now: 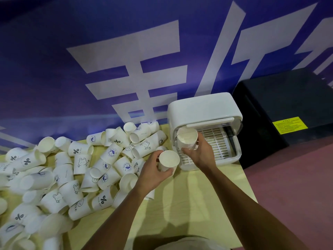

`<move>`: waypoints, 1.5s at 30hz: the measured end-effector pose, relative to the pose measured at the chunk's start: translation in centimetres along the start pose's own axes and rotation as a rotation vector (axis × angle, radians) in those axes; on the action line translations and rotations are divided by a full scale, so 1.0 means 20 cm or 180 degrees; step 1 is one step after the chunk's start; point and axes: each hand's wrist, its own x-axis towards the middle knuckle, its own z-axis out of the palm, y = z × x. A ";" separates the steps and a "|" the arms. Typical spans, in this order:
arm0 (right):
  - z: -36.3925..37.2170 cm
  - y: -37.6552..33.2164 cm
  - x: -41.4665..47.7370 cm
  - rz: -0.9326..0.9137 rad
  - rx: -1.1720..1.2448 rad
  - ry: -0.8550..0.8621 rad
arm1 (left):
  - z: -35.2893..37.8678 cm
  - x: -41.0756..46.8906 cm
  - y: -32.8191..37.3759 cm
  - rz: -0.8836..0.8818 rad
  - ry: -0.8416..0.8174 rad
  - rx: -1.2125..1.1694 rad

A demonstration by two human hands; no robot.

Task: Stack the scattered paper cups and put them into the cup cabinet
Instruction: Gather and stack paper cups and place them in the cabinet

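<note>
Fingers (197, 142) of the right hand (200, 154) curl round a cup stack (186, 138) at the open cup cabinet (203, 107), hiding its base. The left hand (153, 170) grips a single cup (169, 159), its fingertips hidden. Leftward, scattered cups (81, 161) run off-frame; bare table (198, 193) lies nearer.

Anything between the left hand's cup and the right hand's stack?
No loose cups. In the head view only the cabinet's white front edge shows in the short gap between cup and stack.
</note>
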 end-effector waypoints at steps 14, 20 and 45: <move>0.07 -0.05 0.27 0.0260 -0.0113 -0.0033 | 0.04 0.11 0.04 0.0151 0.0091 0.0056; 0.04 -0.05 0.21 0.0264 -0.0015 -0.0079 | 0.04 0.12 0.04 0.0136 0.0120 -0.0040; -0.14 0.03 -0.17 -0.0613 0.0041 -0.0045 | 0.10 0.05 0.14 0.0140 0.0107 -0.0466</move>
